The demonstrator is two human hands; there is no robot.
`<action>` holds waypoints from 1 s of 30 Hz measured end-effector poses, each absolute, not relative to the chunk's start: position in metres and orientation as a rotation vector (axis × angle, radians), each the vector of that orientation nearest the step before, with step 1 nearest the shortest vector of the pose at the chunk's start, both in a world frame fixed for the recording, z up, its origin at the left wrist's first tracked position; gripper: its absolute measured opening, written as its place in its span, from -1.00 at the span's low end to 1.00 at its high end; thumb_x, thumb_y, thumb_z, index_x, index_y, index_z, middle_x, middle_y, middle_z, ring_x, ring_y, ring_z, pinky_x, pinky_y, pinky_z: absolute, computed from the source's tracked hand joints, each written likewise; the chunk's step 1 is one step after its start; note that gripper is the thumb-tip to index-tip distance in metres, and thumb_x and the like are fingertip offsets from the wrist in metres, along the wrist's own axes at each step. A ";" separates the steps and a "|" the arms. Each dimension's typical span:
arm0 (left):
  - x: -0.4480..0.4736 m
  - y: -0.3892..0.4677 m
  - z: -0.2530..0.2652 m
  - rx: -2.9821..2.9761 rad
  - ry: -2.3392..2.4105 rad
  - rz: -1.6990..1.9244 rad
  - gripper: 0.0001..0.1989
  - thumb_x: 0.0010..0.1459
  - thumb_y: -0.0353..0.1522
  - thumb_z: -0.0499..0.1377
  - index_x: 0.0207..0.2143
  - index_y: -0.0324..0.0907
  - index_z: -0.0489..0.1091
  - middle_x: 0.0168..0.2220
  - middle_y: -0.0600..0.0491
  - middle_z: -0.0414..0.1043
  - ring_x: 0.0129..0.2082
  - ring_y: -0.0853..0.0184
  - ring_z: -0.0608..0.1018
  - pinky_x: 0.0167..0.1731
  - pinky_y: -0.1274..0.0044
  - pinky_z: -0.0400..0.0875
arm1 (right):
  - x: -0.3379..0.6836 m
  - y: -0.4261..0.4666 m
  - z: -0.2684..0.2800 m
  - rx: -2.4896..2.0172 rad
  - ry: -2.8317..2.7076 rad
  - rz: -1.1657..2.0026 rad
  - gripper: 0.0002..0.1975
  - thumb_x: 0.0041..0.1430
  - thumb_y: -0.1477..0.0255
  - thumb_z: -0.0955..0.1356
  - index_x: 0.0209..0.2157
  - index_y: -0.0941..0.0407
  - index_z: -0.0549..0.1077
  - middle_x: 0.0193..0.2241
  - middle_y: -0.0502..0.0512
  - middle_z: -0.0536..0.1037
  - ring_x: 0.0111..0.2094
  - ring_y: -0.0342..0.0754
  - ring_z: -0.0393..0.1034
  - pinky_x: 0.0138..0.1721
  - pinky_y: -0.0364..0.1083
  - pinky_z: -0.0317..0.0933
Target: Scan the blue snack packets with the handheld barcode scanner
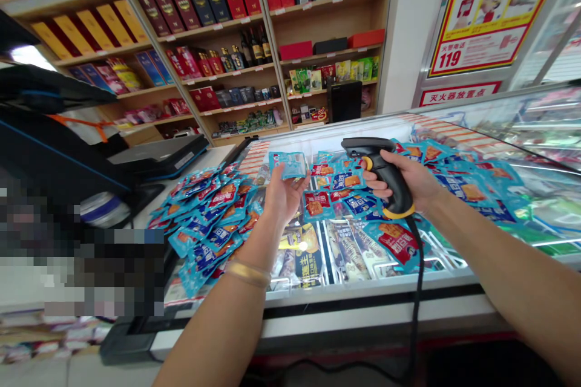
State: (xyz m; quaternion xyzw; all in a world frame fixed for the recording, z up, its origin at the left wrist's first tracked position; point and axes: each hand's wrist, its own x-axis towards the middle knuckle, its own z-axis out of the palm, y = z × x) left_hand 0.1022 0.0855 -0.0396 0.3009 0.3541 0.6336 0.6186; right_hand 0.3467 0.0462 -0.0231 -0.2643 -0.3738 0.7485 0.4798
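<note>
From where I'm standing, the left hand (pixel 282 198) has a light-blue packet (pixel 287 164) pinched between thumb and fingers, up over the glass-topped case (pixel 354 323); right hand (pixel 416 180) has its fingers wrapped round a black-and-yellow scanner (pixel 394 184), just right of that packet; loads more packets (pixel 213 217) lie heaped on the glass, left, middle and right.
</note>
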 end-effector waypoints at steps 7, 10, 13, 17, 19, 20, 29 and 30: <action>0.110 0.080 -0.043 0.807 0.862 1.456 -0.91 0.03 -0.45 0.23 -0.42 -0.21 0.33 -0.49 0.09 0.49 -0.37 0.32 0.64 -0.06 0.33 0.53 | 0.342 0.041 -0.023 -0.631 -0.931 1.863 -0.82 0.22 0.31 0.30 -0.27 0.15 0.38 -0.52 0.05 0.35 -0.62 -0.19 0.16 -0.69 -0.25 0.12; 0.114 0.078 -0.046 0.929 0.906 1.459 -0.85 0.00 -0.41 0.29 -0.46 -0.20 0.33 -0.62 0.18 0.38 -0.44 0.36 0.61 -0.04 0.29 0.53 | 0.341 0.041 -0.024 -0.629 -0.959 1.888 -0.82 0.22 0.31 0.31 -0.31 0.15 0.37 -0.51 0.05 0.35 -0.62 -0.19 0.15 -0.69 -0.24 0.13; 0.116 0.077 -0.047 0.991 0.911 1.454 -0.81 -0.04 -0.36 0.33 -0.45 -0.19 0.35 -0.68 0.26 0.26 -0.46 0.39 0.58 -0.01 0.24 0.51 | 0.341 0.042 -0.025 -0.634 -0.984 1.905 -0.80 0.22 0.30 0.31 -0.35 0.16 0.37 -0.51 0.05 0.35 -0.62 -0.20 0.14 -0.68 -0.24 0.15; 0.117 0.075 -0.047 1.004 0.894 1.461 -0.80 -0.04 -0.36 0.34 -0.48 -0.20 0.34 -0.69 0.27 0.20 -0.46 0.41 0.56 0.02 0.21 0.48 | 0.341 0.043 -0.026 -0.630 -1.001 1.898 -0.79 0.24 0.30 0.30 -0.37 0.15 0.37 -0.51 0.05 0.34 -0.62 -0.20 0.13 -0.68 -0.23 0.16; 0.117 0.075 -0.047 1.004 0.901 1.463 -0.79 -0.03 -0.36 0.33 -0.51 -0.20 0.33 -0.69 0.26 0.21 -0.47 0.41 0.56 0.02 0.21 0.48 | 0.340 0.043 -0.026 -0.637 -1.002 1.885 -0.80 0.24 0.30 0.30 -0.36 0.16 0.38 -0.51 0.05 0.35 -0.62 -0.20 0.13 -0.68 -0.24 0.17; 0.117 0.076 -0.047 1.005 0.904 1.464 -0.79 -0.02 -0.35 0.33 -0.51 -0.20 0.33 -0.69 0.25 0.22 -0.46 0.41 0.56 0.02 0.21 0.48 | 0.340 0.043 -0.026 -0.641 -0.998 1.878 -0.80 0.23 0.30 0.31 -0.36 0.16 0.38 -0.50 0.04 0.35 -0.62 -0.21 0.13 -0.68 -0.24 0.17; 0.119 0.079 -0.051 1.012 0.912 1.454 -0.85 0.00 -0.34 0.30 -0.37 -0.20 0.42 -0.53 0.12 0.44 -0.33 0.29 0.63 -0.05 0.27 0.53 | 0.337 0.041 -0.024 -0.634 -0.912 1.865 -0.83 0.24 0.32 0.29 -0.35 0.14 0.35 -0.52 0.04 0.33 -0.63 -0.21 0.13 -0.69 -0.25 0.15; 0.118 0.079 -0.050 1.026 0.933 1.470 -0.85 0.02 -0.34 0.28 -0.34 -0.20 0.42 -0.47 0.10 0.47 -0.31 0.28 0.64 -0.06 0.28 0.54 | 0.335 0.041 -0.024 -0.629 -0.900 1.858 -0.83 0.24 0.31 0.29 -0.35 0.13 0.35 -0.52 0.03 0.32 -0.63 -0.20 0.13 -0.69 -0.25 0.15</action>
